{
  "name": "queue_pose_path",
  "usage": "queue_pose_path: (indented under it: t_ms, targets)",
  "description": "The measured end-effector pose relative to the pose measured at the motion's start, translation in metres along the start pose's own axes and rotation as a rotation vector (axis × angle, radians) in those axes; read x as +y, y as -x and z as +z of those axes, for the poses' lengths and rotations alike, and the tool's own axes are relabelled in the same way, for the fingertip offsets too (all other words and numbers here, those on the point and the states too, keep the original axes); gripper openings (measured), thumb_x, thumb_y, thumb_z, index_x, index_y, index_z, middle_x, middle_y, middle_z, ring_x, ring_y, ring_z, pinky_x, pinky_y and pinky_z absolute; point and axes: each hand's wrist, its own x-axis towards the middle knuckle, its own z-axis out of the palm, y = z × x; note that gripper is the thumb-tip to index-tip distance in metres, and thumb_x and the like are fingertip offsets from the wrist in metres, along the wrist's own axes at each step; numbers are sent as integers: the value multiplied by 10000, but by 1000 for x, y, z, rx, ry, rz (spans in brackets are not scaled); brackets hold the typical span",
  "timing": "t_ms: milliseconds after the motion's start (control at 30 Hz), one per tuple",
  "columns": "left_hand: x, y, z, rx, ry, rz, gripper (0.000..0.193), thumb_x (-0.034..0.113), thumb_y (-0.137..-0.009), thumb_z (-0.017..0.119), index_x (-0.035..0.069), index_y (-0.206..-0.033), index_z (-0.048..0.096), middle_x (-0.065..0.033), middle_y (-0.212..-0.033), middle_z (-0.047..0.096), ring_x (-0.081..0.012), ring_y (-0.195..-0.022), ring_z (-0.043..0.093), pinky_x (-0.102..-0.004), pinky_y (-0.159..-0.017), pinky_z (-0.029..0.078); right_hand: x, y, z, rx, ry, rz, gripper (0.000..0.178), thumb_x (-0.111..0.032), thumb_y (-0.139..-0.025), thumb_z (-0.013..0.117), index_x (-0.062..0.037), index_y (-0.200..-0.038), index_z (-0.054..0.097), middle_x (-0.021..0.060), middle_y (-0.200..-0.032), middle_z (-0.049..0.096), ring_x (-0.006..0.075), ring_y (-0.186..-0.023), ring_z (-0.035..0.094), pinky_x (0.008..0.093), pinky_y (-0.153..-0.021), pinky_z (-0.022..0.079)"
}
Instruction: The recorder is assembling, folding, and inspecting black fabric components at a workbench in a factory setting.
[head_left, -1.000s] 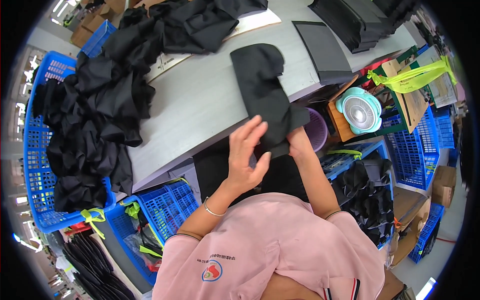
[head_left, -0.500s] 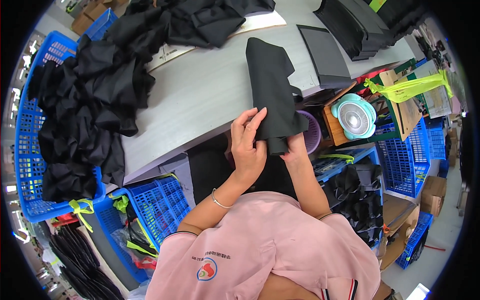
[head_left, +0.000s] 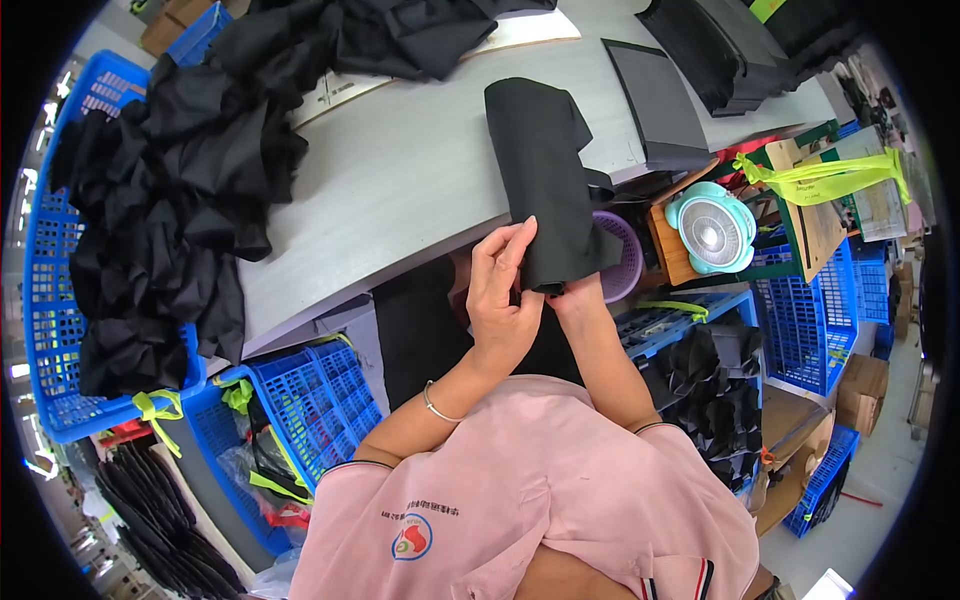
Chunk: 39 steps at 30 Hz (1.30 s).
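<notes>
A folded piece of black fabric (head_left: 550, 180) extends from my hands over the edge of the grey table (head_left: 400, 170), its far end lying above the tabletop. My left hand (head_left: 503, 300) grips its near left edge, index finger stretched along the cloth and thumb below. At the near right corner my right hand (head_left: 580, 295) holds the fabric from underneath; most of its fingers are hidden by the cloth. A small strap-like loop (head_left: 598, 184) sticks out on the fabric's right side.
Heaped black fabric (head_left: 190, 170) fills a blue basket (head_left: 45, 340) at left and spreads over the table's back. Flat black panels (head_left: 655, 105) lie at the right. Beyond the edge stand a purple basket (head_left: 625, 260), a turquoise fan (head_left: 712, 228) and blue crates (head_left: 800, 310).
The near end of the fabric has been turned under and drawn slightly away from me. My right hand has moved a little left, closer to my left hand.
</notes>
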Motion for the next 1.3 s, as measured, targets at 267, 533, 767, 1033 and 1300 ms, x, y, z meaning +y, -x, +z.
queue_pose_path:
  t_ms: [267, 533, 767, 1033, 1300]
  targets:
    - [-4, 5, -8, -23, 15, 7, 689, -184, -731, 606, 79, -1367, 584, -105, -1267, 526, -159, -945, 580, -257, -719, 492, 5, 1, 5, 48, 118, -35, 300, -234, -988, 526, -24, -1189, 598, 101, -1082, 661, 207, -909, 671, 332, -765, 590]
    - [-19, 9, -24, -33, 50, -20, 531, -39, -876, 568, 17, -1404, 533, -182, -1294, 587, -196, -1007, 621, -269, -808, 516, 17, -15, -12, 91, 293, -273, 354, -192, -963, 595, -35, -1279, 570, 112, -1170, 642, 240, -1095, 616, 363, -956, 506]
    - [-68, 13, -38, 244, 459, -593, 376, 58, -978, 468, 13, -1323, 610, 0, -868, 638, -63, -749, 543, -209, -688, 462, -15, -12, 30, -243, 1079, 42, 292, -104, -939, 611, 28, -1199, 611, 86, -1180, 642, 195, -1098, 574, 322, -980, 440]
    - [-88, 24, -10, 102, 722, -797, 227, 88, -980, 463, 21, -1054, 666, -13, -879, 659, -86, -782, 596, -242, -729, 489, 43, -9, 8, -104, 2335, -683, 275, -100, -806, 596, -40, -1070, 640, 197, -1039, 632, 366, -1075, 605, 475, -803, 538]
    - [-90, 15, -10, -9, 792, -891, 130, 115, -961, 542, 40, -973, 647, 15, -844, 652, -66, -741, 567, -247, -640, 439, 49, -20, -4, -274, 2436, -655, 257, -141, -818, 608, -54, -1056, 652, 169, -1003, 666, 362, -912, 665, 486, -832, 523]
